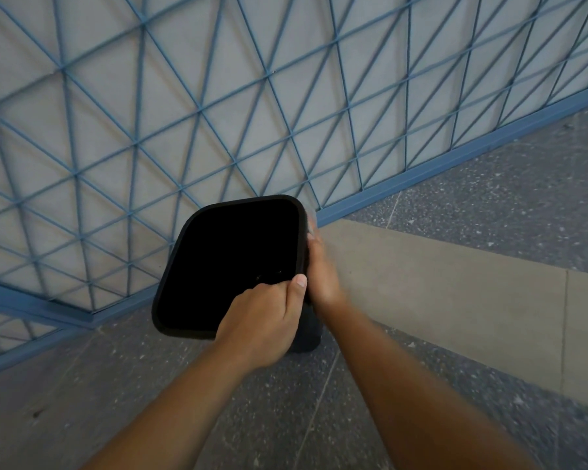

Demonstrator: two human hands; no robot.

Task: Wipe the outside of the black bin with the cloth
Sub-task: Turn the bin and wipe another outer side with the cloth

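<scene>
Black bin (231,262) rim clamped by left fingers (294,288) at near corner; right hand (321,269) flat on right wall, cloth not visible.

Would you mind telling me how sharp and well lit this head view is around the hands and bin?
Head view: right hand motion-blurred against the bin's side; left hand on the rim, sharper; black bin interior pure black, no detail; wide-angle bends the blue grille.
</scene>
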